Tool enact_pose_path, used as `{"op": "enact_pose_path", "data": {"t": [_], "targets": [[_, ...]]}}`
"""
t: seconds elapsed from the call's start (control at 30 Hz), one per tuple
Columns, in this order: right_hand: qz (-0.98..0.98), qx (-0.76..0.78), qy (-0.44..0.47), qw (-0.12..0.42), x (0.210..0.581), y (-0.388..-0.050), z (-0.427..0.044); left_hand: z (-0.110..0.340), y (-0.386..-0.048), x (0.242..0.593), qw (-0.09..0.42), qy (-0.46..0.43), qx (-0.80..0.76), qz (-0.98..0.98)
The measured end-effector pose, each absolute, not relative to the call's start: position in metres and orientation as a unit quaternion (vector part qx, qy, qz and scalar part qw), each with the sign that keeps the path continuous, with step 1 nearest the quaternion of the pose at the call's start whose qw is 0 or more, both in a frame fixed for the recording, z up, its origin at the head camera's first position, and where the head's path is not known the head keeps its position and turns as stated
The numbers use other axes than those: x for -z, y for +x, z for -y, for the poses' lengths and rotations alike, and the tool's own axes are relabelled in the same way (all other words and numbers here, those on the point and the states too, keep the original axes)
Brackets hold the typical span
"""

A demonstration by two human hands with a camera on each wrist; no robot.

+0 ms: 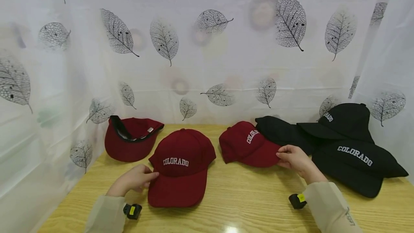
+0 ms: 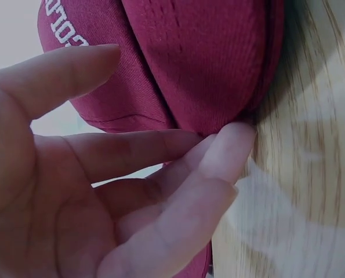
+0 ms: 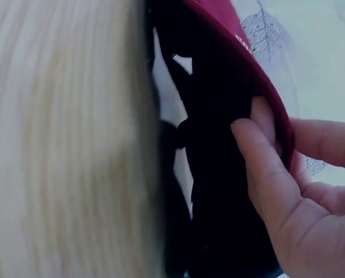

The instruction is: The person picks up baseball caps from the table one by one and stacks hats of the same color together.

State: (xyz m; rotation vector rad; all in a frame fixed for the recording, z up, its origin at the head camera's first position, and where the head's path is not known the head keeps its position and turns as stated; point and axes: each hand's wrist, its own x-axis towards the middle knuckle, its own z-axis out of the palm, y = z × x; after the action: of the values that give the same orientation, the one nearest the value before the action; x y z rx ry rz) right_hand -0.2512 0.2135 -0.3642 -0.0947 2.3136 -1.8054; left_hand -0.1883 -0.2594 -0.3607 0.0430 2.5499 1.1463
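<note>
Maybe it's half done: 3 black caps [image 1: 352, 121] sit together, 3 red caps [image 1: 181, 184] look spread out, left hand [image 1: 134, 179] loosely touching 1, right hand's [image 1: 299, 161] fingers [image 3: 268, 165] pinching 1 brim [image 1: 263, 155].

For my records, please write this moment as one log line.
left hand: touching front red cap; right hand: pinching another red cap's brim; upturned red cap: back left; three black caps: right side
</note>
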Motion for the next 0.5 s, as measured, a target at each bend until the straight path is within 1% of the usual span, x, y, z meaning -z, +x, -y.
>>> {"op": "enact_pose_path", "data": {"t": [0.1,0.23,0.4,0.5], "targets": [[-0.774,0.626,-0.033,0.089,0.359,-0.251,-0.21,0.259,-0.187,0.36,0.168,0.022,-0.4,-0.901],[-0.765,0.639,-0.028,0.074,0.353,-0.248,-0.205,0.259,-0.186,0.358,0.146,0.04,-0.39,-0.908],[-0.73,0.68,-0.03,0.061,0.344,-0.245,-0.203,0.258,-0.186,0.353,0.087,0.078,-0.367,-0.923],[-0.709,0.702,-0.035,0.058,0.34,-0.244,-0.202,0.253,-0.185,0.348,0.045,0.068,-0.342,-0.936]]}}
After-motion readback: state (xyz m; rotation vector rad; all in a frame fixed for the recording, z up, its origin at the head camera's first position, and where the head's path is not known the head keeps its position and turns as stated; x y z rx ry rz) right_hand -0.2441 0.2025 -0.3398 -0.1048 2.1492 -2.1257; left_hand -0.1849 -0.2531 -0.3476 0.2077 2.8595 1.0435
